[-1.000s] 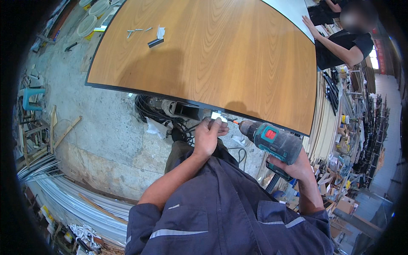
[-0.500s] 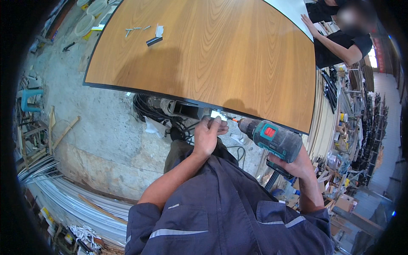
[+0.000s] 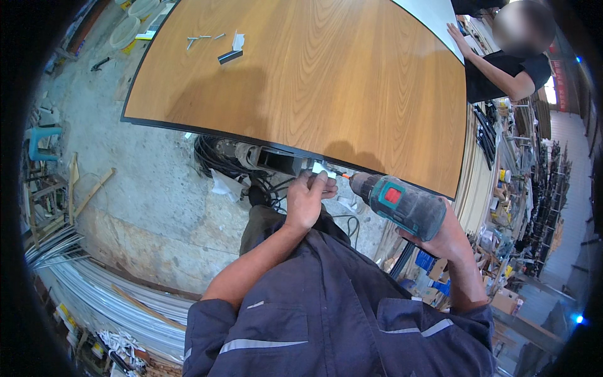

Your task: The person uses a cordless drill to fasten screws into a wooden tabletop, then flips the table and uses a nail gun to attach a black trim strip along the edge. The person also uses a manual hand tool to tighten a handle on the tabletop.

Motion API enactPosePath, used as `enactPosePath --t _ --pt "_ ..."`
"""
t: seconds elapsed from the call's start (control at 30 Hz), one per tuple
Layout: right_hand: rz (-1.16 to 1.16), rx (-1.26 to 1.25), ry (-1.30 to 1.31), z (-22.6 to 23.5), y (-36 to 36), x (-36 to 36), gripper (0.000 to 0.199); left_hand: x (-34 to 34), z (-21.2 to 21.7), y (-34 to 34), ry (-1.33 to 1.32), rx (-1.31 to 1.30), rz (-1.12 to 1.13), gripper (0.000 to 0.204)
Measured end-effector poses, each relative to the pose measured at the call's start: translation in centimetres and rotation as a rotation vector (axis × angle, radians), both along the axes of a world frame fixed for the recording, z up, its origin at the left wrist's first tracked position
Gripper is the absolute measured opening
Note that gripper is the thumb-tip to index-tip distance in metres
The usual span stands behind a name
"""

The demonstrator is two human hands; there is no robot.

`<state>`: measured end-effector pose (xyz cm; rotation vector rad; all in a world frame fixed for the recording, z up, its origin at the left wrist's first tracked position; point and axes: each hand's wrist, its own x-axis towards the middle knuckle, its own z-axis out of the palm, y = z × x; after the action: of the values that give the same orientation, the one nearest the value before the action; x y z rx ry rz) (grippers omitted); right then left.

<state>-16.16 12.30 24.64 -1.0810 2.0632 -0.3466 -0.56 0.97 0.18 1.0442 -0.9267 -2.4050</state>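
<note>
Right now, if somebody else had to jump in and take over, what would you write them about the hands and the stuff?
Left hand: pinches a small white bracket against the near edge of the wooden tabletop.
Right hand: grips the teal drill, bit aimed at the bracket.
Done: bracket placed at the edge.
Left: whether a screw is in cannot be told. Loose metal pieces lie on the far corner.

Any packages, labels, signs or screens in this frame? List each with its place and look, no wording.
Red label: square patch on the teal drill in the right hand.
White tag: small paper slip on the wooden tabletop, far left, beside a dark bar.
Cardboard boxes: brown, on the floor at right.
Blue crate: on the floor at right, under the right forearm.
No screens or signs.
</note>
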Motion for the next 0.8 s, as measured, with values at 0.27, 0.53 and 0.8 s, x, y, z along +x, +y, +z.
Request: enactPosePath --t 0.27,0.53,0.8 --pt "-0.072 0.043 -0.017 0.8 -0.9 0.5 0.044 0.1 0.1 0.0 0.008 0.009 -0.004 0.028" --pt "-0.032 0.061 0.022 1.2 -0.8 0.5 0.045 0.1 0.2 0.0 -0.002 0.012 -0.015 0.028" --pt "-0.027 0.031 -0.021 0.7 -0.7 0.5 0.044 0.1 0.6 -0.2 -0.013 0.021 -0.03 0.028"
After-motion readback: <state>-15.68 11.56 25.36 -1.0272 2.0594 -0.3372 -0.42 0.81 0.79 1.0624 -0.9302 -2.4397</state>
